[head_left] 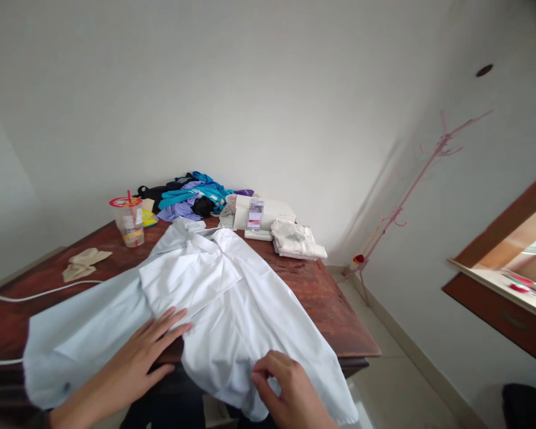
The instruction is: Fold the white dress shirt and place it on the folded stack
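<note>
A white shirt [232, 304] is spread on the worktop [330, 304], its collar toward the wall [268, 107], its lower part draped over the near edge. The left hand [156, 342] is laid on the shirt, grip wide. The right hand [288, 381] is curled at the lower part, grip narrow; whether cloth is pinched cannot be made out. Beyond the collar, a clothes pile [190, 199] and a white box [277, 208] are seen.

Single head-worn view, close above the table [324, 304], facing forward and down, wall [272, 107] beyond
</note>
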Motion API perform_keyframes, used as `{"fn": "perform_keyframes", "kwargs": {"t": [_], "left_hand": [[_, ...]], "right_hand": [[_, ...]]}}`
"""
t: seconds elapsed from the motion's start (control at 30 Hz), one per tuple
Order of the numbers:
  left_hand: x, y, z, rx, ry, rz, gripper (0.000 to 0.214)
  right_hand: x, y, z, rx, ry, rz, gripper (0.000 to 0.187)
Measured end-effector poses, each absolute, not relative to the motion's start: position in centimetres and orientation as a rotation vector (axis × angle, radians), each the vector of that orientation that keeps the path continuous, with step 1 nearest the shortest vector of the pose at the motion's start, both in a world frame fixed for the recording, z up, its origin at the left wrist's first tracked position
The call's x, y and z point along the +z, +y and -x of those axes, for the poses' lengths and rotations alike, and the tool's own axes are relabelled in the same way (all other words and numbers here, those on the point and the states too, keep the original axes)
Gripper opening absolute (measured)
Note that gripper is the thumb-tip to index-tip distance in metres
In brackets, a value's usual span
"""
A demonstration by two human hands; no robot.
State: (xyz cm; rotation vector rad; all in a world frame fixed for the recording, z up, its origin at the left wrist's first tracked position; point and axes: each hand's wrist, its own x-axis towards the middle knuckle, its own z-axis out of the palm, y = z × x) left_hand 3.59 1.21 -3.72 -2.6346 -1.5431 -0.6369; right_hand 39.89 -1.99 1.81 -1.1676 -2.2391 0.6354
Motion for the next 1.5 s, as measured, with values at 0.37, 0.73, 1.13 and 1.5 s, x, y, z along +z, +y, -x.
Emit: {"fn": "perform_keyframes", "kwargs": {"t": [0.37, 0.73, 1.13, 1.5], "left_hand": [[-5.7, -0.1, -8.9, -0.730, -1.620, 2.346, 0.066], [-3.2, -0.2, -12.7, -0.789, -1.453, 2.646, 0.033], [-0.6, 1.6, -14.7, -1.033, -1.719, 2.599, 0.008], [0.6, 0.8, -15.5, -1.055, -0.952, 2.618, 0.041]], "right_hand": [[0.4, -2.9, -36.6, 0.571, -2.375, 1.193, 0.018], [-3.0, -3.1, -33.1, 0.397, -2.127, 1.403, 0.030], [-2.5, -2.6, -33.9, 0.244, -1.925, 1.461, 0.036], [-0.7, -1.0, -35.1, 0.707, -1.801, 1.234, 0.014]]}}
